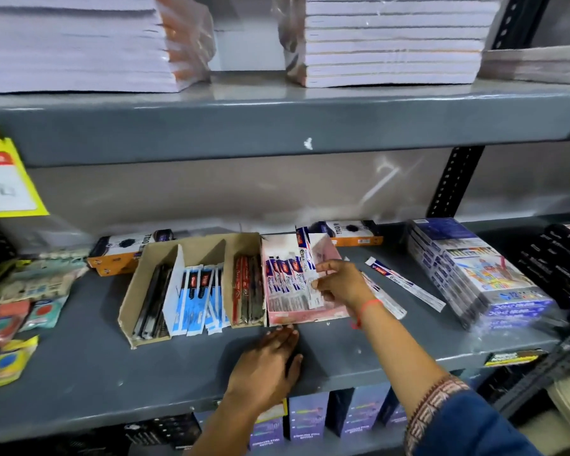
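**Shelf stock, pen section: count from left to right**

1. Yellow price tag [7, 179], hanging from the upper shelf edge at far left.
2. Blister packs [23, 291], a loose heap at the left end of the grey shelf [112, 373].
3. Orange-and-black box [122, 251], lying at the back, just behind the cardboard tray.
4. Cardboard tray [127, 311], open-topped, in three compartments. I see black pens [152, 301] in the left one, blue-and-white packets [198, 297] in the middle one and red pens [247, 294] in the right one.
5. Pink box [306, 319], touching the tray's right wall. A row of packets [278, 274] stands inside it, leaning back.
6. Left hand [270, 360], flat on the shelf with its fingers straight. The fingertips are at the pink box's front edge. I cannot tell whether they touch it.
7. Right hand [339, 284], reaching into the pink box from the right. Thumb and fingers pinch a pen packet [310, 274] at the right end of the row. A red thread [366, 307] is round the wrist.
8. Loose packets [405, 284], lying flat on the shelf just right of the pink box.
9. Stack of colour-pencil boxes [474, 271], wrapped in clear film, further right.
10. Dark boxes [560, 258], at the far right edge. The print is too blurred for me to read.

Above: notebook stacks [392, 41] on the upper shelf.
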The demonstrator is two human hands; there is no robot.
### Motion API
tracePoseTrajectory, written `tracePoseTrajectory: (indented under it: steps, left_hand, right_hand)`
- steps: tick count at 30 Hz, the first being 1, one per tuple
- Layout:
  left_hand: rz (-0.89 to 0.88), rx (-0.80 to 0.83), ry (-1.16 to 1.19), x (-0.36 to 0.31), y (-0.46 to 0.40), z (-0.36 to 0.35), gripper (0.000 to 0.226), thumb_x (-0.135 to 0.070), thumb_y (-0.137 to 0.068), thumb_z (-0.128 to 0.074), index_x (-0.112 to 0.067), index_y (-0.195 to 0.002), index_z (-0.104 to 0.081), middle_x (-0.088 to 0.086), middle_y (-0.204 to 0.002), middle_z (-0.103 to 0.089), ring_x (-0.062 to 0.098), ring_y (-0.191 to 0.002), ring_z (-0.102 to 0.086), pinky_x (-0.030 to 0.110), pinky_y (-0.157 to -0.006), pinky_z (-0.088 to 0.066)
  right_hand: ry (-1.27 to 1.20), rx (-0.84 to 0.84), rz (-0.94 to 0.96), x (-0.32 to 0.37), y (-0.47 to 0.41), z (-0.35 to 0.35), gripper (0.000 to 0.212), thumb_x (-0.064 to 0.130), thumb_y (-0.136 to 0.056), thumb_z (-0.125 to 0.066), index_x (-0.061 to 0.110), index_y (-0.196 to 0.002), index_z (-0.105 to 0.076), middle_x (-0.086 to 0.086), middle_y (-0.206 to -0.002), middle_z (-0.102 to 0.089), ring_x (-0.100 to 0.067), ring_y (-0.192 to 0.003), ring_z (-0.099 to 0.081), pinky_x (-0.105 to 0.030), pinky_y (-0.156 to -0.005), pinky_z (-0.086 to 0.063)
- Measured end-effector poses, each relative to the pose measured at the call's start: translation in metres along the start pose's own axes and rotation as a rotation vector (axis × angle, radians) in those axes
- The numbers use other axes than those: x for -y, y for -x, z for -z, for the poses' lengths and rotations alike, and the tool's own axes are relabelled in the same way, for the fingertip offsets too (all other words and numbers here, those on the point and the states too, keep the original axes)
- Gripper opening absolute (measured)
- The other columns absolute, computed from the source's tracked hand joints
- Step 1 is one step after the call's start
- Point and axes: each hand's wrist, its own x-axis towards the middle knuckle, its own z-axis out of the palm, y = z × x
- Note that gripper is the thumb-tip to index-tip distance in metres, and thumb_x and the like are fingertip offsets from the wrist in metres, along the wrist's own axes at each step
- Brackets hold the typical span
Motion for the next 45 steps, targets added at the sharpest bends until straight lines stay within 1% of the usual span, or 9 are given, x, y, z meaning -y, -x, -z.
tracePoseTrajectory:
  steps: [6, 9, 13, 21, 27, 33, 36, 40, 45]
  left_hand:
    - [-0.004, -0.010, 0.025, 0.001, 0.000, -0.001, 0.070, -0.053, -0.086, -0.006, -0.020, -0.143, -0.030, -0.003, -0.150, -0.031, 0.014, -0.134, -0.029, 0.030, -0.099, -0.037]
    - [-0.014, -0.018, 0.029, 0.000, 0.001, -0.001, 0.080, -0.054, -0.078, -0.001, -0.018, -0.141, -0.033, -0.001, -0.148, -0.035, 0.016, -0.133, -0.033, 0.033, -0.095, -0.042]
    - [-0.009, -0.011, 0.017, 0.000, 0.000, -0.002, 0.065, -0.050, -0.088, -0.010, -0.022, -0.142, -0.031, -0.005, -0.149, -0.032, 0.011, -0.135, -0.028, 0.028, -0.099, -0.037]
    - [-0.003, 0.001, 0.008, -0.006, 0.001, 0.003, 0.049, -0.042, -0.099, -0.026, -0.026, -0.144, -0.023, -0.011, -0.153, -0.018, 0.006, -0.137, -0.017, 0.021, -0.105, -0.024]
    - [-0.010, 0.076, -0.005, -0.024, -0.009, -0.003, 0.051, -0.041, -0.100, -0.022, -0.021, -0.146, -0.017, -0.006, -0.155, -0.009, 0.010, -0.140, -0.006, 0.025, -0.110, -0.013]
    - [-0.039, 0.035, -0.004, -0.035, -0.020, -0.008, 0.051, -0.040, -0.100, -0.024, -0.020, -0.146, -0.020, -0.006, -0.155, -0.013, 0.009, -0.140, -0.009, 0.021, -0.110, -0.007]
    - [-0.036, 0.021, -0.022, -0.035, -0.020, -0.009, 0.051, -0.040, -0.099, -0.024, -0.020, -0.146, -0.020, -0.006, -0.155, -0.013, 0.009, -0.139, -0.010, 0.021, -0.110, -0.006]
    - [-0.044, -0.011, -0.025, -0.035, -0.019, -0.010, 0.050, -0.040, -0.099, -0.025, -0.021, -0.146, -0.020, -0.007, -0.155, -0.012, 0.007, -0.139, -0.008, 0.019, -0.109, -0.005]
    - [-0.073, -0.034, 0.014, -0.035, -0.020, -0.013, 0.051, -0.042, -0.099, -0.024, -0.020, -0.145, -0.022, -0.008, -0.154, -0.014, 0.007, -0.139, -0.010, 0.019, -0.109, -0.005]
  right_hand:
    - [0.450, 0.029, -0.017, -0.016, -0.051, -0.034, 0.031, 0.000, -0.083, -0.052, 0.023, -0.063, -0.046, -0.009, -0.075, -0.057, -0.015, -0.053, -0.051, -0.023, -0.055, -0.039]
    - [0.551, 0.015, -0.035, -0.019, -0.054, -0.039, 0.031, 0.005, -0.082, -0.057, 0.022, -0.058, -0.044, 0.001, -0.050, -0.058, -0.001, -0.039, -0.054, -0.028, -0.067, -0.051]
    - [0.556, -0.016, -0.001, -0.012, -0.045, -0.030, 0.008, 0.003, -0.083, -0.057, 0.010, -0.083, -0.062, -0.018, -0.102, -0.071, -0.027, -0.088, -0.063, -0.035, -0.095, -0.051]
    - [0.442, -0.609, 0.122, -0.018, -0.023, 0.038, 0.025, 0.007, -0.086, -0.045, 0.001, -0.100, -0.065, -0.026, -0.110, -0.065, -0.041, -0.101, -0.060, -0.038, -0.080, -0.048]
    - [0.804, -0.404, -0.133, -0.075, -0.032, 0.081, 0.031, 0.012, -0.084, -0.050, 0.001, -0.111, -0.062, -0.025, -0.119, -0.062, -0.039, -0.113, -0.057, -0.040, -0.092, -0.048]
    - [0.420, -0.410, -0.173, -0.067, -0.024, 0.089, 0.003, 0.001, -0.079, -0.062, -0.001, -0.078, -0.064, -0.022, -0.096, -0.067, -0.034, -0.099, -0.061, -0.035, -0.082, -0.047]
    - [-0.007, -0.462, -0.164, -0.067, -0.015, 0.096, 0.025, -0.002, -0.075, -0.068, 0.011, -0.058, -0.054, -0.012, -0.064, -0.055, -0.025, -0.075, -0.051, -0.029, -0.056, -0.039]
    - [-0.477, -0.362, -0.121, -0.061, 0.007, 0.100, 0.019, -0.004, -0.075, -0.064, 0.011, -0.067, -0.059, 0.000, -0.046, -0.058, -0.013, -0.041, -0.049, -0.014, -0.039, -0.034]
    - [-0.732, -0.202, -0.015, -0.057, 0.038, 0.100, 0.019, 0.000, -0.081, -0.061, 0.016, -0.070, -0.064, 0.008, -0.055, -0.070, -0.008, -0.056, -0.059, -0.018, -0.052, -0.041]
